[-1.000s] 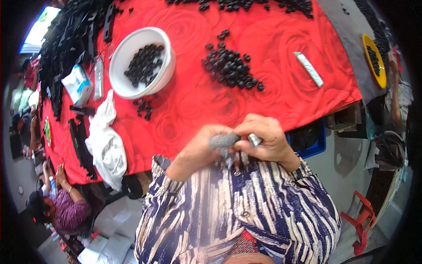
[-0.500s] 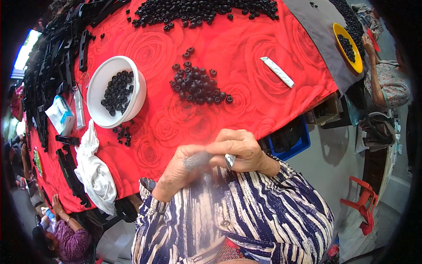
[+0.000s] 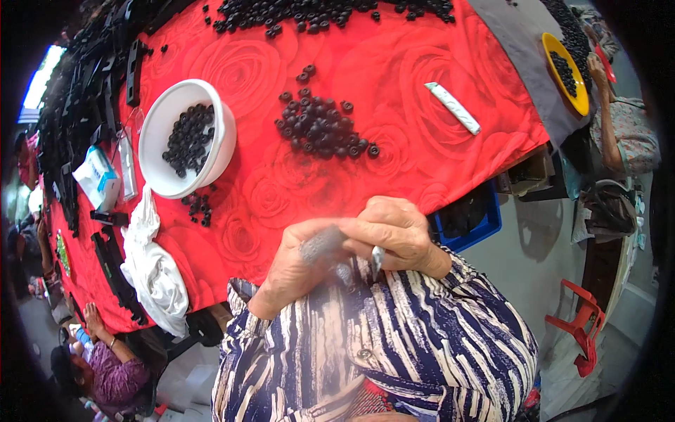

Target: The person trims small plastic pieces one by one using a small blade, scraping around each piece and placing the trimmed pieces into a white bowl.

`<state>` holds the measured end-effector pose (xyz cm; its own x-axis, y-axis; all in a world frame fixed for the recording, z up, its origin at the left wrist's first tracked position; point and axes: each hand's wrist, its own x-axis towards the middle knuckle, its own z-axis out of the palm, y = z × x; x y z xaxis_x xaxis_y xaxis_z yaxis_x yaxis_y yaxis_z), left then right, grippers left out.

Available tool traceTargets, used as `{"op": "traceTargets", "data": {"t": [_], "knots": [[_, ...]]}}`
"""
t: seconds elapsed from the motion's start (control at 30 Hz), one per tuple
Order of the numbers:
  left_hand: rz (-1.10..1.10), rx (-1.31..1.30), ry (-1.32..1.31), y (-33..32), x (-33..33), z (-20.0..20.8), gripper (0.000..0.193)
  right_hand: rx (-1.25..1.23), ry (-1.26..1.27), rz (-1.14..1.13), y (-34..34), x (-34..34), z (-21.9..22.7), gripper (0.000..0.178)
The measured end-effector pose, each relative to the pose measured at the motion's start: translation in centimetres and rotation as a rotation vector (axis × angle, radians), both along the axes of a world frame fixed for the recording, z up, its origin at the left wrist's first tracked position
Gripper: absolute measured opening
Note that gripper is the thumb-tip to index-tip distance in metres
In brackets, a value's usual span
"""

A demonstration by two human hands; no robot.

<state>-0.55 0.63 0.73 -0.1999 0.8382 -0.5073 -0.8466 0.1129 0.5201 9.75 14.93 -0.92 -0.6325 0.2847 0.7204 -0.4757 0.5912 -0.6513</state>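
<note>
In front of my chest both hands meet, fingertips together. My left hand (image 3: 292, 264) is closed, and a grey, blurred covering (image 3: 323, 245) shows on its thumb. What its fingers pinch is hidden. My right hand (image 3: 397, 235) is closed too, with a small silver-white tool (image 3: 377, 257) sticking out below its fingers; its kind is too small to tell. Beyond the hands lies a loose pile of small round black plastic parts (image 3: 320, 126). To the left, a white bowl (image 3: 226, 144) holds more such black parts (image 3: 188, 137).
The red rose-patterned cloth (image 3: 274, 197) covers the table. A slim white stick (image 3: 452, 109) lies right, a white cloth (image 3: 155, 281) left. Long black parts (image 3: 84, 105) stack at far left; a large black heap (image 3: 316, 14) lies behind. Blue crate (image 3: 485, 218), yellow tray (image 3: 582, 98) and other people are around.
Both hands have shifted slightly up and to the right, staying together. The silver-white tool has turned a little in my right hand. The view has moved slightly.
</note>
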Motion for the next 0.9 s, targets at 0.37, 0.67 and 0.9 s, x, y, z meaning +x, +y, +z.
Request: {"op": "traceTargets", "data": {"t": [0.37,0.67,0.9], "knots": [[-0.013,0.047,0.216,0.2,-0.7,-0.3,0.021,-0.602,-0.534,0.070,0.7,1.9,1.4,0.032],[-0.046,0.115,0.276,-0.2,-0.7,-0.5,0.021,-0.332,-0.516,0.086,0.7,1.6,1.4,0.021],[-0.025,0.092,0.198,-0.4,-0.7,-0.6,0.023,-0.322,-0.589,0.095,0.6,1.8,1.2,0.023]]}}
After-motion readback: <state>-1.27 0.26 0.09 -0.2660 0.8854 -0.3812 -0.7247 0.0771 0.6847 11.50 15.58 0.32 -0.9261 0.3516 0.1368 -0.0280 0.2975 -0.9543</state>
